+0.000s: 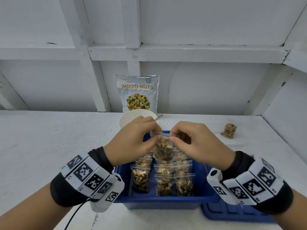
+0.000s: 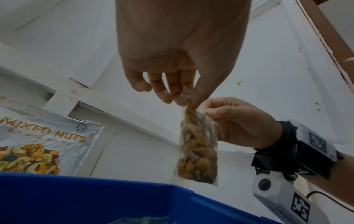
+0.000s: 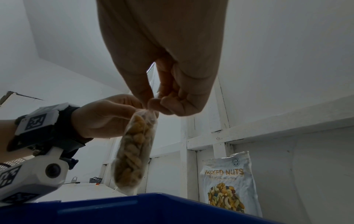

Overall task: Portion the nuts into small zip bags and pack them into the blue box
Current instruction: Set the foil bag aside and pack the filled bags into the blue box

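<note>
Behind both hands, pouch reads "MIXED NUTS".

You are working over a white painted table that runs back to a white panelled wall. Directly beneath your grip the blue box sits on it, and the matching blue lid lies flat on the table below and right of the grip, touching the box's corner. Just beyond the grip stands a white paper bowl. Behind the bowl, the mixed nuts pouch stands upright on the table against the wall. Well off to the right of the grip, one filled zip bag lies alone on the tabletop.
</note>
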Action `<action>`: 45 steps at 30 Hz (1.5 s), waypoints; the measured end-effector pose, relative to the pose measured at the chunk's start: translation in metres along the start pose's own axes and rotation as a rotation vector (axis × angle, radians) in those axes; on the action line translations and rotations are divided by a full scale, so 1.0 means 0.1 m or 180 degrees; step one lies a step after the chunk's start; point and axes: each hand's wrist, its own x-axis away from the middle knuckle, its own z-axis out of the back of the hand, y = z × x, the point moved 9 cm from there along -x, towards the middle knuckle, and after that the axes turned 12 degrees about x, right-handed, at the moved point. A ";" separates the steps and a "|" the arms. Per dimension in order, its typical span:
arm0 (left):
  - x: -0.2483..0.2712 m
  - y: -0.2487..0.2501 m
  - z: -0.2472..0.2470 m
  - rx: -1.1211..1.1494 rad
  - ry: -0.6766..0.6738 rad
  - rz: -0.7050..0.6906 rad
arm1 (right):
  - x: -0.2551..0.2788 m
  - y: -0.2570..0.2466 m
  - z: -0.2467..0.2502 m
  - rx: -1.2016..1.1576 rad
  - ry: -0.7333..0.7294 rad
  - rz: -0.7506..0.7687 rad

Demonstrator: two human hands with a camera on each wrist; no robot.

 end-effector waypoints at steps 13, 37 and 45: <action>0.00 0.05 -0.02 0.0123 -0.0025 0.0013 | -0.01 -0.01 -0.03 -0.0140 0.0074 0.0054; 0.33 -0.25 -0.06 0.0213 -0.0994 0.0469 | 0.13 0.61 0.10 -0.0029 -0.0220 -0.0685; 0.68 -0.68 -0.50 -0.0790 -0.1887 0.0774 | 0.36 1.98 0.29 0.0746 0.0163 -0.1795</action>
